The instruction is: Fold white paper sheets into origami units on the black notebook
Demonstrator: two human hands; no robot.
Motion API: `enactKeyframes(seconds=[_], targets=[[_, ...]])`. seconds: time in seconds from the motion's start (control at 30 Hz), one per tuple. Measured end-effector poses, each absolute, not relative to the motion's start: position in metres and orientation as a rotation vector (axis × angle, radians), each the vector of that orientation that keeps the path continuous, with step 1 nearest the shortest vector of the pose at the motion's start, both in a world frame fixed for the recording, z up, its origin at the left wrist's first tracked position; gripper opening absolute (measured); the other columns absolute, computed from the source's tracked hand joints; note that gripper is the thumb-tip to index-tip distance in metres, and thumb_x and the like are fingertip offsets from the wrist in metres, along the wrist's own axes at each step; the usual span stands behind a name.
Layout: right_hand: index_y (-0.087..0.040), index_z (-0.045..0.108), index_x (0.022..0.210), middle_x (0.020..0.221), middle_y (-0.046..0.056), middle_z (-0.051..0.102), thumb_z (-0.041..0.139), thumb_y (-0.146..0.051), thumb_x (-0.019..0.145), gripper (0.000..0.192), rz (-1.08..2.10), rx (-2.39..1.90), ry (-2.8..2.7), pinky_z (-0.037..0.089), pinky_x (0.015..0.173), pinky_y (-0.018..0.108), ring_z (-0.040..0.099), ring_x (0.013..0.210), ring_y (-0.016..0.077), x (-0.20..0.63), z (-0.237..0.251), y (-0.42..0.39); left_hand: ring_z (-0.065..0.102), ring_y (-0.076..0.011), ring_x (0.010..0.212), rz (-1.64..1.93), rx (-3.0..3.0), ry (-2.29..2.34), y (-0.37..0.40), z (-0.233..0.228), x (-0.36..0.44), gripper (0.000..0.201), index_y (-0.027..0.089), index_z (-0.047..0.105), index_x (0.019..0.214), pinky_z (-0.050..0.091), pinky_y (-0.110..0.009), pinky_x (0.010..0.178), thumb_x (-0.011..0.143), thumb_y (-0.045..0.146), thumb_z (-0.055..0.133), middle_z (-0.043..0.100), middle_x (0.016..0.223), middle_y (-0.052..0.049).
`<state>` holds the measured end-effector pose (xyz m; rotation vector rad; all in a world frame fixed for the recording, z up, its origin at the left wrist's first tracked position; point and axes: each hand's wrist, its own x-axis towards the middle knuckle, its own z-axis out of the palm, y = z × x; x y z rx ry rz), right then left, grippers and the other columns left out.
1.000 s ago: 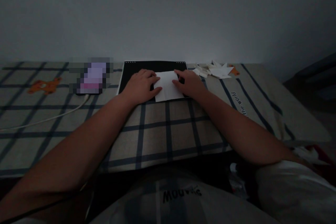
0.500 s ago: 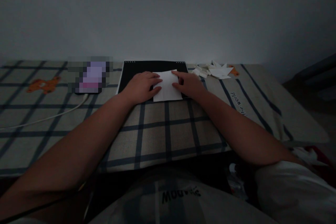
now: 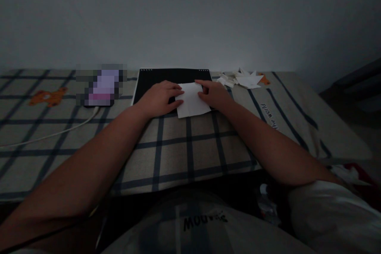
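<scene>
Matt white paper [image 3: 192, 103], checked cloth [image 3: 184, 147]

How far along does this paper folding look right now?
A pile of folded white paper pieces already lies at the far right of the checked cloth. In hand is one white sheet on the black pad: the left hand presses its left edge, the right hand its right. It is still a mostly flat shape, so most of its folds look undone.
</scene>
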<state>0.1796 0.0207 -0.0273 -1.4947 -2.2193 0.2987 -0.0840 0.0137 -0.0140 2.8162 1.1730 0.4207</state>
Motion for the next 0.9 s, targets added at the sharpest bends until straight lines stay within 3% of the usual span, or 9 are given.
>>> enactKeyframes(seconds=[0.17, 0.3, 0.5, 0.7, 0.9], targets=[[-0.016, 0.068, 0.158, 0.112, 0.010, 0.083, 0.061, -0.013, 0.092, 0.067, 0.301, -1.471, -2.211, 0.059, 0.098, 0.043, 0.074, 0.098, 0.0256, 0.1794, -0.0276, 0.0215, 0.063, -0.0386, 0.144, 0.393, 2.797, 1.186, 0.0129, -0.0135, -0.0839, 0.061, 0.015, 0.077, 0.145, 0.049, -0.059, 0.123, 0.103, 0.051, 0.051, 0.071, 0.154, -0.019], [-0.017, 0.069, 0.158, 0.110, 0.011, 0.084, 0.063, -0.024, 0.099, 0.059, 0.280, -1.573, -2.191, 0.060, 0.096, 0.045, 0.076, 0.098, 0.0282, 0.1789, -0.0262, 0.0206, 0.063, -0.0379, 0.145, 0.377, 2.796, 1.183, 0.0131, -0.0135, -0.0844, 0.062, 0.015, 0.076, 0.147, 0.049, -0.058, 0.124, 0.104, 0.053, 0.050, 0.070, 0.156, -0.018], [-0.013, 0.068, 0.157, 0.131, 0.019, 0.081, 0.066, -0.033, 0.103, 0.057, 0.131, -1.649, -2.148, 0.059, 0.104, 0.052, 0.075, 0.117, 0.0356, 0.1776, -0.0257, 0.0160, 0.061, -0.0390, 0.149, 0.324, 2.802, 1.193, 0.0117, -0.0118, -0.0842, 0.073, 0.014, 0.073, 0.150, 0.046, -0.057, 0.127, 0.100, 0.064, 0.057, 0.066, 0.162, -0.019], [-0.018, 0.066, 0.160, 0.119, 0.012, 0.084, 0.069, -0.028, 0.099, 0.062, 0.225, -1.601, -2.159, 0.060, 0.099, 0.049, 0.076, 0.106, 0.0314, 0.1807, -0.0269, 0.0194, 0.057, -0.0378, 0.155, 0.261, 2.795, 1.203, 0.0094, -0.0099, -0.0825, 0.076, 0.015, 0.067, 0.157, 0.042, -0.056, 0.131, 0.100, 0.065, 0.059, 0.059, 0.169, -0.019], [-0.017, 0.068, 0.158, 0.118, 0.011, 0.084, 0.069, -0.022, 0.093, 0.065, 0.238, -1.543, -2.172, 0.060, 0.100, 0.049, 0.075, 0.105, 0.0308, 0.1833, -0.0320, 0.0246, 0.049, -0.0382, 0.162, 0.178, 2.790, 1.214, 0.0056, -0.0074, -0.0809, 0.075, 0.019, 0.061, 0.163, 0.038, -0.059, 0.133, 0.103, 0.063, 0.057, 0.051, 0.176, -0.017]])
